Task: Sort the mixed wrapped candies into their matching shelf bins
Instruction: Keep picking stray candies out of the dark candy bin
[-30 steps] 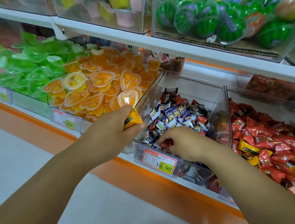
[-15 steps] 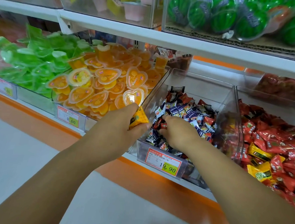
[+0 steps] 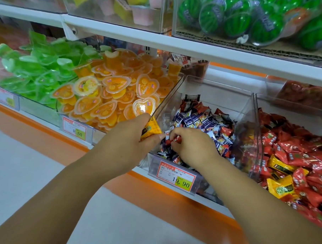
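Since a second ago the right hand (image 3: 190, 145) has been lifting out of the low front of the middle bin (image 3: 218, 95) and moving left. It is now sitting just beside the left hand (image 3: 126, 140), which has been staying at that bin's front left corner.

The white shelf (image 3: 160, 41) is running across the top of the view, carrying clear boxes, one of them holding green watermelon jellies (image 3: 234, 20). Below it, clear bins are standing side by side. Green jelly cups (image 3: 39, 68) are filling the far left, and orange heart jelly cups (image 3: 109, 93) are piled next to them. The middle bin is holding mixed candies (image 3: 199, 121) in purple-and-white and red wrappers. The right bin (image 3: 257, 126) is heaped with red candies (image 3: 293, 151), with a few yellow candies (image 3: 280, 188) lying among them near its front.

The left hand is curling round a yellow wrapped candy (image 3: 150, 128), holding it at the middle bin's left wall. The right hand is pinching a small red wrapped candy (image 3: 176, 139) between thumb and fingertips, above the pile at the bin's front left. This candy seems to be almost touching the left thumb, though the blur is making contact hard to judge.

A price tag (image 3: 176, 176) reading 19.90 is hanging on the middle bin's front, below the right wrist.
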Demonstrator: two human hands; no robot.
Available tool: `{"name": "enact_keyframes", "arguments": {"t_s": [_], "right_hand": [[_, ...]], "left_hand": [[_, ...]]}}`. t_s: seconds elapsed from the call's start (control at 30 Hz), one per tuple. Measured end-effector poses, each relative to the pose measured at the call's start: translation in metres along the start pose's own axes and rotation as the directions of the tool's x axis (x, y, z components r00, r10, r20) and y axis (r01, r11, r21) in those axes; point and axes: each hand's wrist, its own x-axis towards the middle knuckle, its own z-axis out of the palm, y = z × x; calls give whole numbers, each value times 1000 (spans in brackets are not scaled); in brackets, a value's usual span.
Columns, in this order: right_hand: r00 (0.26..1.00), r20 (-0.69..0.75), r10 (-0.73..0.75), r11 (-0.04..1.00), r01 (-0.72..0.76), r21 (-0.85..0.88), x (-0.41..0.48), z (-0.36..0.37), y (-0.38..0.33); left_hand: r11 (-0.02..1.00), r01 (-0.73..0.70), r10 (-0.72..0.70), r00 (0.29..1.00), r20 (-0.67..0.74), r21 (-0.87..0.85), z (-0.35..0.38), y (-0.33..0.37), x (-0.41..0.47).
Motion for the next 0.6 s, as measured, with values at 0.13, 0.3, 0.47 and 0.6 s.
{"name": "enact_keyframes", "arguments": {"t_s": [0.13,0.3,0.47,0.6], "right_hand": [[1000,-2,23,973,-21,231,-13,-13,2],[1000,-18,-3,955,8,297,-34,-36,6],[981,-190,25,968,24,251,-57,-83,23],[937,-315,152,984,-114,137,-73,-117,74]], "left_hand": [[1000,-17,17,1000,-9,0,1,2,2],[998,-42,42,999,7,-36,3,8,0],[999,-46,46,999,7,-13,5,12,-3],[999,-48,48,999,-1,8,9,17,-4]]}}
